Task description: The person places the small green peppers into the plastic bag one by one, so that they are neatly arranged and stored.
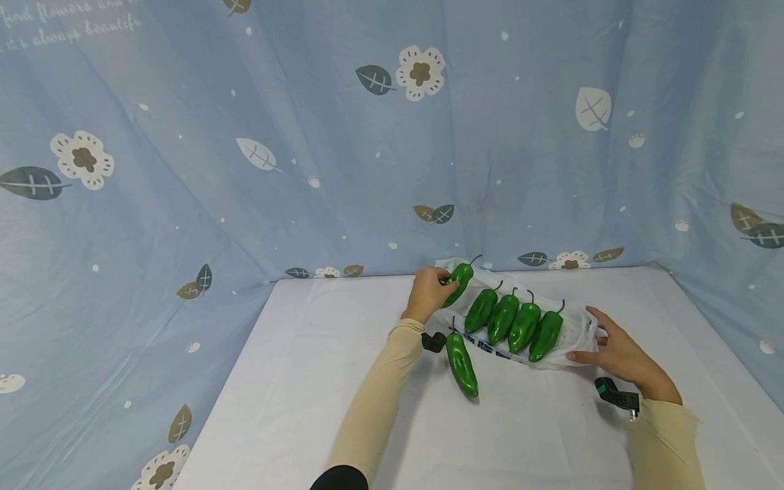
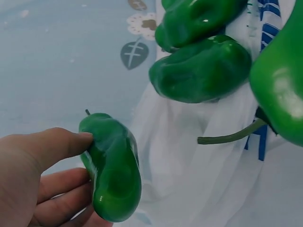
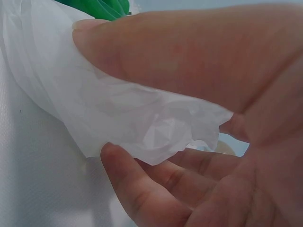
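Observation:
My left hand (image 1: 429, 294) pinches a glossy green pepper (image 2: 113, 165) between thumb and fingers, over the left end of a white plastic bag (image 1: 572, 344). Several more green peppers (image 1: 503, 318) lie side by side on the bag, stems pointing away from me. One other pepper (image 1: 462, 365) rests on the white table in front of the bag's left part. At the bag's right end is my right hand (image 1: 626, 354), thumb and fingers spread wide apart. In the right wrist view, crumpled bag plastic (image 3: 142, 118) lies between that thumb and the fingers.
The white-covered table (image 1: 294, 381) reaches back to a blue curtain (image 1: 343, 122) printed with leaves and flowers, close behind the bag. Dark wrist-worn cameras (image 1: 615, 395) sit at both wrists. Blue printing runs along the bag's near edge.

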Tool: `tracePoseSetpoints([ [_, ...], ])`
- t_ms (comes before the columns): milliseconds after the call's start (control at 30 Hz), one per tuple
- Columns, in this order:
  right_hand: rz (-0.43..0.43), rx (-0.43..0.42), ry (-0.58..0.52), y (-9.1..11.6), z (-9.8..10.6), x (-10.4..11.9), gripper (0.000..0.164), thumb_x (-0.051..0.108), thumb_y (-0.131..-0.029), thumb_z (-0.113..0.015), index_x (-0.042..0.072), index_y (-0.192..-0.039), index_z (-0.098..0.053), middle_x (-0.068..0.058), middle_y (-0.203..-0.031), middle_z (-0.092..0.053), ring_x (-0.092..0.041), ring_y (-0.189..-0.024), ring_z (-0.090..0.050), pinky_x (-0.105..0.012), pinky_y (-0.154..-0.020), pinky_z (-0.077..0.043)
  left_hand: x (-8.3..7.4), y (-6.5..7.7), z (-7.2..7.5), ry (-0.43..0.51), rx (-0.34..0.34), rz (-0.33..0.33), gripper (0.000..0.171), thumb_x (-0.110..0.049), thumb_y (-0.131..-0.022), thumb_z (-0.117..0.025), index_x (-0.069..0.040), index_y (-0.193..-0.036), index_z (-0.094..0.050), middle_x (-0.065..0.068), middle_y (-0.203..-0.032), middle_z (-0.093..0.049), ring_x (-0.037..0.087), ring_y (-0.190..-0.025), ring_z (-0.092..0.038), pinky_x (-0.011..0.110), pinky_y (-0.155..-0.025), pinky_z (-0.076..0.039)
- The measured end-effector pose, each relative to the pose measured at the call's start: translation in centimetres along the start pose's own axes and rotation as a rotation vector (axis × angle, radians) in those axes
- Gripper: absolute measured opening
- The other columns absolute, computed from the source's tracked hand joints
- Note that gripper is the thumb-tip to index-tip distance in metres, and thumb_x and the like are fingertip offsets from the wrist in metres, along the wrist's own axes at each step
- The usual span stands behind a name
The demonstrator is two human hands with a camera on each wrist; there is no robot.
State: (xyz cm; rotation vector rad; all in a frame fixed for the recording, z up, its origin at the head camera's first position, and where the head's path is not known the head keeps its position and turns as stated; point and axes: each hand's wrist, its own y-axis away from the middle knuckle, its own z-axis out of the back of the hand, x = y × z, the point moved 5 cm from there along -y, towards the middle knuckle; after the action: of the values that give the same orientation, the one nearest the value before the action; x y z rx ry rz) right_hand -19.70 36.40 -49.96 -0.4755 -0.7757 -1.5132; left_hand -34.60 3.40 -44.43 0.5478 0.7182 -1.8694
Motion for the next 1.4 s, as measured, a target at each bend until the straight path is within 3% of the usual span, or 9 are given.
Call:
tracePoseSetpoints([
  [300,0.021,-0.004,0.006,0.0,0.0,-0.3,0.119,0.035,-0.086,-0.083,-0.006,-0.162,-0.002,-0.048,-0.158,-0.016,-0.073,-0.132,-0.036,-0.072,-0.095,-0.051,0.2,0.0,-1.0,-0.010,0.013,0.010,0.029,-0.021,-0.096,-0.076,-0.003,-0.118,-0.077,0.012,-0.114,-0.079,0.021,-0.097,-0.075,0.037,-0.091,-0.060],
  [500,0.012,-0.002,0.014,0.0,0.0,-0.3,0.119,0.036,-0.086,-0.082,-0.006,-0.162,-0.002,-0.048,-0.157,-0.017,-0.072,-0.132,-0.037,-0.072,-0.095,-0.050,0.4,0.1,-1.7,-0.023,0.019,0.019,0.029,-0.020,-0.095,-0.076,-0.003,-0.118,-0.077,0.011,-0.114,-0.079,0.021,-0.098,-0.075,0.032,-0.083,-0.061],
  [900,0.009,-0.006,0.014,-0.1,0.0,-0.5,0.120,0.036,-0.085,-0.083,-0.006,-0.162,-0.002,-0.048,-0.158,-0.017,-0.072,-0.132,-0.037,-0.072,-0.096,-0.050,0.8,0.1,-2.8,-0.028,0.035,0.039,0.028,-0.020,-0.096,-0.076,-0.003,-0.119,-0.077,0.011,-0.115,-0.079,0.022,-0.102,-0.074,0.034,-0.085,-0.061],
  [1167,0.013,-0.005,0.021,-0.2,0.0,-0.4,0.119,0.037,-0.085,-0.083,-0.007,-0.162,-0.003,-0.048,-0.157,-0.018,-0.072,-0.132,-0.038,-0.071,-0.095,-0.051,1.1,0.1,-3.3,-0.056,0.041,0.033,0.026,-0.021,-0.096,-0.076,-0.005,-0.117,-0.078,0.010,-0.110,-0.080,0.018,-0.091,-0.075,0.029,-0.076,-0.059],
  [1400,0.012,-0.006,0.021,-0.2,0.0,-0.4,0.120,0.037,-0.085,-0.084,-0.007,-0.162,-0.002,-0.049,-0.157,-0.017,-0.072,-0.132,-0.037,-0.072,-0.095,-0.050,1.1,0.3,-3.5,-0.064,0.056,0.042,0.028,-0.021,-0.096,-0.076,-0.004,-0.118,-0.077,0.011,-0.113,-0.079,0.021,-0.098,-0.075,0.032,-0.082,-0.061],
])
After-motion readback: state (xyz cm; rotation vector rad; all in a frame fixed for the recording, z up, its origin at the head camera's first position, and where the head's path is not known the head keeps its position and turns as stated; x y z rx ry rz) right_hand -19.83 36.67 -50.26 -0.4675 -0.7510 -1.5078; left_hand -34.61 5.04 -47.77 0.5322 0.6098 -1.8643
